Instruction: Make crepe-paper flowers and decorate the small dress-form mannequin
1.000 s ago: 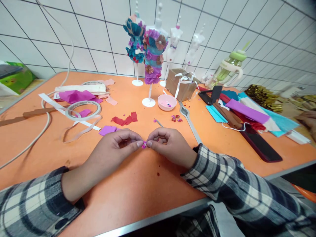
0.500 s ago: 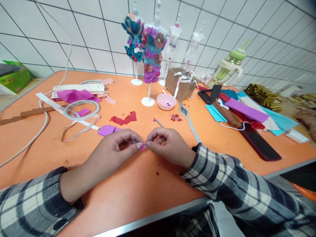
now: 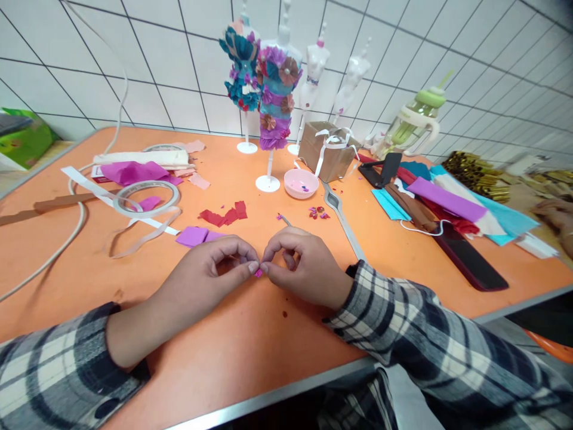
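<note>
Between the fingertips of both hands is a tiny piece of magenta crepe paper (image 3: 258, 273), mostly covered by the fingers. My left hand (image 3: 219, 272) pinches it between thumb and forefinger from the left. From the other side, the thumb and forefinger of my right hand (image 3: 304, 266) close on it, touching the left fingertips. Just beyond the right hand lies a thin stick (image 3: 285, 220) with a bit of purple at its tip. Several small red and purple paper flowers (image 3: 319, 212) rest near it, and folded purple paper (image 3: 193, 236) lies beyond the left hand.
A pink bowl (image 3: 301, 184) stands before a brown box (image 3: 326, 152). Decorated mini mannequins (image 3: 278, 95) line the back. Tape rolls (image 3: 145, 186) and red paper scraps (image 3: 224, 214) lie left; scissors (image 3: 333, 200), a phone (image 3: 470, 257) and a green-lidded bottle (image 3: 414, 122) are right.
The fingertips have drawn closer together, and less of the magenta paper shows between them. Otherwise both hands stay almost in place. A person's hand has appeared at the far right edge.
</note>
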`<state>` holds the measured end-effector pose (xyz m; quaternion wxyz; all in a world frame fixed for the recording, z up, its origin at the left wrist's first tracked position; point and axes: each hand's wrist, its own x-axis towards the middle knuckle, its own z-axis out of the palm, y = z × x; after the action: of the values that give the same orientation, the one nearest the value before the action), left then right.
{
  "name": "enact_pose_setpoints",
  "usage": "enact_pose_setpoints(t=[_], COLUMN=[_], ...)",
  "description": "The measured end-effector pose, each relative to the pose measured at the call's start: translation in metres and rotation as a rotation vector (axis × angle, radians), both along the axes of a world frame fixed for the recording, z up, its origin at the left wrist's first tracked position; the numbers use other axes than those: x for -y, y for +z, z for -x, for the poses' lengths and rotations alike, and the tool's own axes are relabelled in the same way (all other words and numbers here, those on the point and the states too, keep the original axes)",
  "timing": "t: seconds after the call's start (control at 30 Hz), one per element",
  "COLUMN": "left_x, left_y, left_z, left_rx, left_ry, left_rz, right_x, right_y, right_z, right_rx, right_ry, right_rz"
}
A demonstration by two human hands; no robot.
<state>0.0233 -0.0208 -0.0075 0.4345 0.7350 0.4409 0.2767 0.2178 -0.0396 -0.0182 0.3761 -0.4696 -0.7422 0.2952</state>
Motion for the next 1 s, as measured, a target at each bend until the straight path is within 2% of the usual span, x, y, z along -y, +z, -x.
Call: enact_pose_setpoints(t=[0.07,0.3,0.4,0.73,0.87,1.0], left_x=[0.0004,-0.0005,-0.0006,-0.0027,-0.0028,-0.0020], left_y=[0.0001,-0.0020,-0.0031,-0.0054,-0.0029,-0.0026], left_z=[-0.0003,-0.0002,0.0009,0.0009,0.0010,-0.0016], left_rx=[0.004,0.054,0.061,0.038,0.061,0.075], left_ry=[-0.002,0.014,0.040,0.082,0.156,0.127], left_rz=[-0.005,0.030,0.025,-0.002,0.010,0.054], right_x=[-0.0013,-0.0048,-0.0043,-0.0059,-0.0069,-0.0067], right_y=[-0.0001,0.0042,0.0041,0.0015,0.0008,-0.0009], right_z=[-0.0001,-0.0008,-0.0009,-0.0016,-0.0013,-0.0007], right_rx=[-0.017,-0.121,-0.124,-0.157,-0.157,-0.165], right_ry=[0.005,-0.011,-0.036,-0.019,-0.072,-0.106], right_rz=[0.043,0.332,0.388,0.431,0.383,0.294])
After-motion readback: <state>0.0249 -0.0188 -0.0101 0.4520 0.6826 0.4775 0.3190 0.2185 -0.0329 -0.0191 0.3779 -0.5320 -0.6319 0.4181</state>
